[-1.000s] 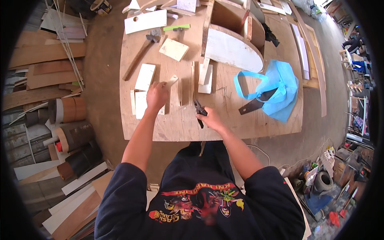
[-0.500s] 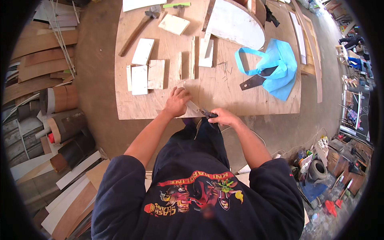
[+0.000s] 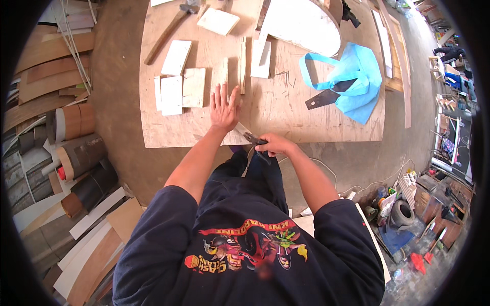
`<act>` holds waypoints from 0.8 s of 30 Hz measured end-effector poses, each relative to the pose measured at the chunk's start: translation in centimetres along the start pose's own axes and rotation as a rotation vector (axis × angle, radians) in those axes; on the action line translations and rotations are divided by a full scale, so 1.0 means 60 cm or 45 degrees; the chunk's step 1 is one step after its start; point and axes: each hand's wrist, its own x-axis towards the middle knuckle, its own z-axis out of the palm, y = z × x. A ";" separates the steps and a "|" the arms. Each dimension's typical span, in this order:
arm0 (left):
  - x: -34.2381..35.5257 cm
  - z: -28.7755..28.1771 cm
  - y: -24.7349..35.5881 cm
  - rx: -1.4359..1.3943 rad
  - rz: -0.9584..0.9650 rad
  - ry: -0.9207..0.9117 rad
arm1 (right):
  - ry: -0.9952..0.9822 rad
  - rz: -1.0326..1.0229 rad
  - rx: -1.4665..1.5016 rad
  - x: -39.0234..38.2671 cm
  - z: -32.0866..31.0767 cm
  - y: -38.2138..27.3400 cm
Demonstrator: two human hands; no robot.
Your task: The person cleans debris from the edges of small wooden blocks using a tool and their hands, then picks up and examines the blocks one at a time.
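My left hand (image 3: 223, 109) lies with fingers stretched out near the table's front edge, over the end of a narrow wood strip (image 3: 225, 69). A pale strip of wood (image 3: 241, 128) shows beside its wrist, partly hidden under the hand. My right hand (image 3: 275, 145) is closed around the handles of dark pliers (image 3: 252, 138). The pliers' jaws meet the near end of that pale strip at the table edge; whether they grip anything is too small to tell. Another thin strip (image 3: 243, 66) lies just beyond my left fingers.
On the plywood table (image 3: 286, 122) lie several wood blocks (image 3: 194, 87), a hammer (image 3: 166, 35), loose nails (image 3: 289, 79) and a curved white panel (image 3: 301, 25). A blue bag (image 3: 360, 84) partly covers a handsaw (image 3: 321, 100) at right. Boards (image 3: 56, 66) and rolls (image 3: 76, 122) crowd the left floor.
My left hand has opened from a curled hold and moved slightly forward, its fingers now spread. My right hand with the pliers has shifted slightly left and up.
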 end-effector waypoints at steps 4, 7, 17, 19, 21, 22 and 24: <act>-0.001 0.010 -0.005 -0.036 -0.079 -0.015 | 0.026 0.140 -0.048 0.011 0.000 -0.014; 0.004 0.007 0.007 -0.052 -0.103 -0.056 | 0.076 0.149 -0.115 0.004 0.010 -0.033; 0.006 0.011 0.021 -0.021 -0.133 -0.050 | -0.075 0.221 0.219 0.018 -0.001 -0.023; 0.007 0.016 0.027 -0.042 -0.270 -0.020 | -0.074 0.161 0.220 0.019 -0.002 -0.021; 0.008 0.019 0.029 -0.041 -0.302 -0.029 | -0.053 0.177 0.242 0.018 0.002 -0.025; 0.007 0.021 0.029 -0.040 -0.334 -0.034 | -0.029 0.191 0.262 0.017 0.004 -0.030; 0.007 0.022 0.028 -0.020 -0.322 -0.053 | -0.026 0.197 0.246 0.016 0.005 -0.037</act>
